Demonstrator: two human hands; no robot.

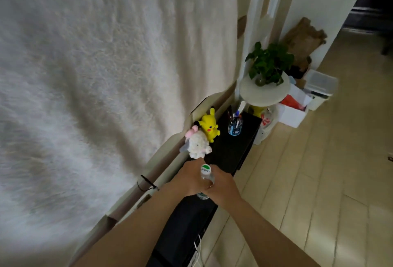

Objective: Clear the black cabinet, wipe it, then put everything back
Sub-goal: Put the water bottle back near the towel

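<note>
- Hands meet on one thing: the left hand (187, 178) and right hand (224, 189) both grip a clear water bottle (205, 171), fingers (217, 174) curled round its body.
- The bottle is upright over the near part of the black cabinet (229, 149); I cannot tell whether its base touches.
- Just beyond sit a white plush lamb (198, 143) and a yellow Pikachu figure (209, 126), touching, with a pen cup (235, 127) nearby.
- Past the far end, a potted plant (269, 62) sits on a round white stand (264, 93).
</note>
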